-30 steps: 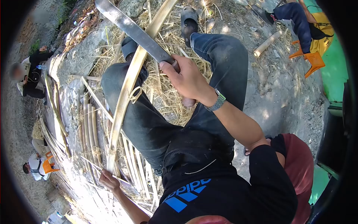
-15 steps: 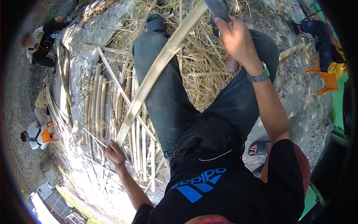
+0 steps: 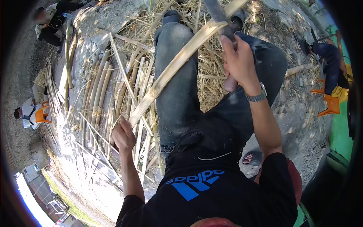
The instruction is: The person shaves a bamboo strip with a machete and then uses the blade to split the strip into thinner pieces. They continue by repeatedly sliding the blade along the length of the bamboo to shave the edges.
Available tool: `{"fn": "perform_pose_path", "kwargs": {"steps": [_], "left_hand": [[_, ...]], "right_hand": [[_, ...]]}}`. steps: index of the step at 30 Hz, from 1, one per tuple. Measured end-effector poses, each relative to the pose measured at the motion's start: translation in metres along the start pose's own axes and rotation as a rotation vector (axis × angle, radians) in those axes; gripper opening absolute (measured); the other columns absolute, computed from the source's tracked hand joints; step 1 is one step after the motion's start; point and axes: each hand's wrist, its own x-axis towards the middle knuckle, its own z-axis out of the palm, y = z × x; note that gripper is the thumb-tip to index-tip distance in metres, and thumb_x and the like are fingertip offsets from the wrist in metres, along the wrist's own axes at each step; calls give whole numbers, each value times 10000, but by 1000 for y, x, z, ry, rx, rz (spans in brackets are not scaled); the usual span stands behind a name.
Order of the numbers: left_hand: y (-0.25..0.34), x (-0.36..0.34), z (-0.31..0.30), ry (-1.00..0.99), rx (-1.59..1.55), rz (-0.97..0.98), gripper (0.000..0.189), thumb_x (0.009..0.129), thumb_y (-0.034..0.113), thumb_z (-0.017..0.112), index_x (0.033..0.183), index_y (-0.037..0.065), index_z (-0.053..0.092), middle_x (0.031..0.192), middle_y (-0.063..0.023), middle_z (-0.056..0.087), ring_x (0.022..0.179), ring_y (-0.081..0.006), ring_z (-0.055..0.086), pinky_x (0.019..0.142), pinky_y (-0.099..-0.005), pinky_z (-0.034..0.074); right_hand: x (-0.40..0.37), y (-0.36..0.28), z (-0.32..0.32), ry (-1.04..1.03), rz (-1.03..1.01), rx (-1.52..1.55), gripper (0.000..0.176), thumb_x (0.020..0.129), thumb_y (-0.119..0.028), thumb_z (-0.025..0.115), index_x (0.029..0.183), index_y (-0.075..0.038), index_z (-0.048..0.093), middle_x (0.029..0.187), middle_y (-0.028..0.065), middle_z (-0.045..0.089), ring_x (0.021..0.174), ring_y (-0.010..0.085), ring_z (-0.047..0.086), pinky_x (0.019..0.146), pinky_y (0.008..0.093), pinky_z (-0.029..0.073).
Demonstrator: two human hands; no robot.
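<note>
My left hand (image 3: pixel 124 134) is closed around the near end of a long, pale split bamboo strip (image 3: pixel 166 77). The strip slants up to the right across my left thigh and runs past my right knee. In my right hand (image 3: pixel 239 62) is a machete, gripped by its rounded wooden handle (image 3: pixel 230 84). Its dark blade (image 3: pixel 215 10) points away from me and crosses the strip near the far end, where a raised splinter shows. Whether the edge is biting into the bamboo I cannot make out.
Straw-like shavings (image 3: pixel 213 81) cover the ground between my legs. Bamboo poles and strips (image 3: pixel 101 87) lie to my left. Two people (image 3: pixel 49 20) (image 3: pixel 29 113) sit at the far left. Another person (image 3: pixel 328 56) is at the right, near an orange chair (image 3: pixel 327 106).
The view has shifted a little. The machete blade now lies across the strip, lower along it than before. My left hand still holds the near end.
</note>
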Motion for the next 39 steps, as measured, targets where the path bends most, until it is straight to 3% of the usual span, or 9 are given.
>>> {"fn": "perform_pose_path", "kwargs": {"steps": [4, 6, 11, 17, 19, 20, 23, 33, 39], "left_hand": [[29, 15, -3, -85, -22, -234, 601, 1090, 285, 448, 581, -13, 562, 476, -206, 492, 409, -359, 499, 445, -496, 305], [36, 10, -3, -71, -29, -243, 608, 1090, 291, 442, 585, -24, 563, 462, -203, 486, 400, -380, 502, 446, -501, 313], [30, 18, -3, -125, -93, -266, 644, 1100, 319, 426, 562, -15, 546, 471, -192, 509, 379, -357, 479, 444, -472, 311], [70, 27, 7, -116, -61, -331, 666, 1097, 381, 397, 633, -53, 595, 538, -261, 533, 478, -417, 548, 507, -535, 368], [64, 21, 3, -149, -123, -356, 565, 1115, 326, 372, 673, -11, 474, 531, -117, 415, 499, -176, 365, 502, -422, 269], [65, 20, -2, -187, -52, -364, 665, 1096, 392, 395, 642, -44, 608, 549, -275, 531, 510, -457, 553, 503, -536, 362], [52, 25, -5, -159, -31, -368, 672, 1092, 414, 401, 652, -44, 619, 545, -270, 531, 505, -457, 549, 506, -534, 366], [93, 46, 11, -134, -78, -356, 684, 1083, 453, 442, 656, -53, 614, 528, -221, 529, 463, -346, 524, 509, -494, 373], [87, 67, 9, -20, -67, -331, 671, 1074, 459, 493, 651, -44, 629, 497, -181, 497, 434, -264, 448, 478, -458, 343]], "right_hand": [[-34, 1, 31, -40, -210, -133, 384, 998, -339, 621, 940, 40, 640, 650, 131, 626, 575, 248, 624, 592, 393, 488], [-36, 0, 14, -203, 47, -97, 385, 993, -350, 626, 943, 31, 648, 660, 137, 628, 586, 248, 624, 601, 402, 488], [17, -8, -18, 100, -53, -104, 372, 995, -332, 619, 957, 37, 647, 670, 142, 631, 592, 262, 623, 598, 407, 485], [-41, 4, 44, -13, -212, -126, 377, 991, -323, 623, 890, 39, 602, 618, 132, 598, 545, 284, 592, 590, 404, 479], [-38, 6, 25, -66, -159, -149, 369, 989, -323, 626, 902, 35, 605, 602, 130, 590, 537, 287, 589, 591, 405, 481], [-37, 8, 13, -135, -114, -177, 361, 988, -322, 629, 913, 31, 608, 587, 128, 582, 529, 290, 586, 592, 407, 484], [-3, 8, -14, 52, -75, -171, 342, 988, -315, 631, 937, 23, 613, 602, 132, 588, 543, 284, 592, 595, 402, 487], [-23, 2, 13, -127, -116, -160, 332, 995, -312, 627, 933, 14, 629, 635, 122, 621, 570, 258, 624, 584, 384, 482], [38, 3, -16, 149, -136, 20, 378, 999, -323, 624, 868, 32, 609, 581, 96, 579, 511, 224, 570, 536, 393, 446]]}}
